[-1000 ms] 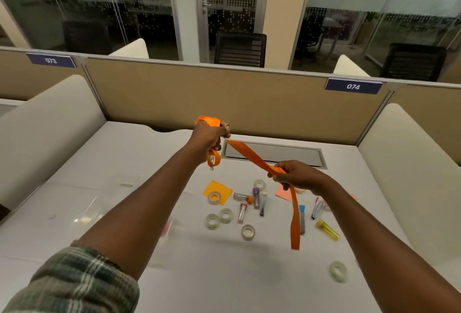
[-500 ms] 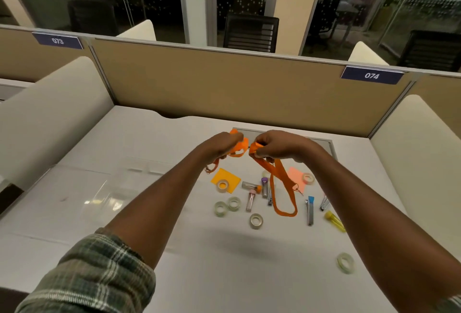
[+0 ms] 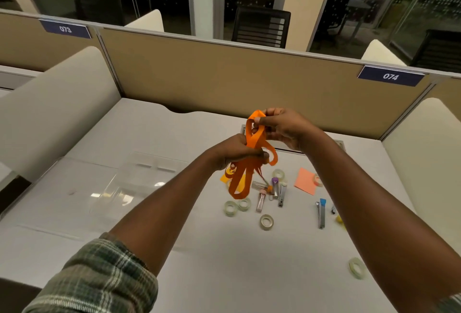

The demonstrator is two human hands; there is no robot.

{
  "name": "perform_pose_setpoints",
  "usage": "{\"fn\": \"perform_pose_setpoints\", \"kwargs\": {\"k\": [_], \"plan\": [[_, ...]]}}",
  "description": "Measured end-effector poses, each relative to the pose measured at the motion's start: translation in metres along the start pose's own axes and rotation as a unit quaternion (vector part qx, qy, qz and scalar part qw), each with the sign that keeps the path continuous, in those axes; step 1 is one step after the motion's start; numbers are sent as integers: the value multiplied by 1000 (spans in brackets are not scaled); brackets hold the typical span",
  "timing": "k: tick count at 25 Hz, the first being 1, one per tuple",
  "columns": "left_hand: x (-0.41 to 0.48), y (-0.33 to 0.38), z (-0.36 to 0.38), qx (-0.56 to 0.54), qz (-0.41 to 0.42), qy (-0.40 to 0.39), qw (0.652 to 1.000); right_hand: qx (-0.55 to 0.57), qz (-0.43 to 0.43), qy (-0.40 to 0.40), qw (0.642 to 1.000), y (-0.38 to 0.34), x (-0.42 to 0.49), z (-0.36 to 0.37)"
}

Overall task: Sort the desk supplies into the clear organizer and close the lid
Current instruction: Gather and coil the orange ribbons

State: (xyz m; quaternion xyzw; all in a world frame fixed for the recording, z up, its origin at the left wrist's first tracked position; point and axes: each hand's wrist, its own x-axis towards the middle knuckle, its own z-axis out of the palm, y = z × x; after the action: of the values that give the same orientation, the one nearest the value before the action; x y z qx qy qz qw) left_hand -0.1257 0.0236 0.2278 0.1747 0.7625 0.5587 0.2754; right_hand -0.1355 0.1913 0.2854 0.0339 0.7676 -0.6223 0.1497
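Note:
An orange lanyard (image 3: pixel 243 180) hangs folded in loops above the desk. My left hand (image 3: pixel 230 154) grips the bundle at its middle. My right hand (image 3: pixel 282 127) pinches the top loop a little higher. The clear organizer (image 3: pixel 139 183) lies on the white desk to the left, hard to make out, with its lid apparently open. Below the lanyard lie several clear tape rolls (image 3: pixel 266 221), small tubes (image 3: pixel 260 201), nail clippers (image 3: pixel 320 215), a pink sticky pad (image 3: pixel 305 184) and an orange sticky pad (image 3: pixel 224 178) partly hidden by the loops.
A tan partition (image 3: pixel 224 80) closes the back of the desk, with cream side panels (image 3: pixel 50 110) left and right. One tape roll (image 3: pixel 357 267) lies apart at the near right. A grey cable hatch (image 3: pixel 287 149) sits behind my hands.
The lanyard was stretched out between my hands a second ago. My hands came together and it is now folded into a looped bundle, with my right hand raised above the left.

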Motion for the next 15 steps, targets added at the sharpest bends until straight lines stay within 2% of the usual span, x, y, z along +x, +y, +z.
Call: {"fn": "perform_pose_setpoints", "kwargs": {"k": [1, 3, 5, 6, 7, 9, 12, 15], "plan": [[0, -2, -3, 28, -21, 23, 999, -20, 4, 28, 999, 1, 3, 3], [1, -2, -14, 151, -52, 44, 986, -136, -4, 99, 986, 5, 10, 7], [-1, 4, -28, 336, -84, 22, 938, -259, -64, 140, 953, 7, 16, 19], [-5, 9, -35, 413, -103, 3, 905, -267, -111, 122, 949, 6, 18, 29], [-8, 14, -43, 458, -118, -18, 881, -246, -148, 81, 955, 7, 21, 40], [-12, 22, -61, 468, -123, -39, 874, -151, -153, -6, 977, 12, 27, 69], [-22, 26, -92, 344, -104, -19, 933, 55, -38, -62, 996, 30, 37, 112], [-32, 10, -118, 233, -101, 8, 967, 257, 27, -100, 961, 57, 50, 150]]}}
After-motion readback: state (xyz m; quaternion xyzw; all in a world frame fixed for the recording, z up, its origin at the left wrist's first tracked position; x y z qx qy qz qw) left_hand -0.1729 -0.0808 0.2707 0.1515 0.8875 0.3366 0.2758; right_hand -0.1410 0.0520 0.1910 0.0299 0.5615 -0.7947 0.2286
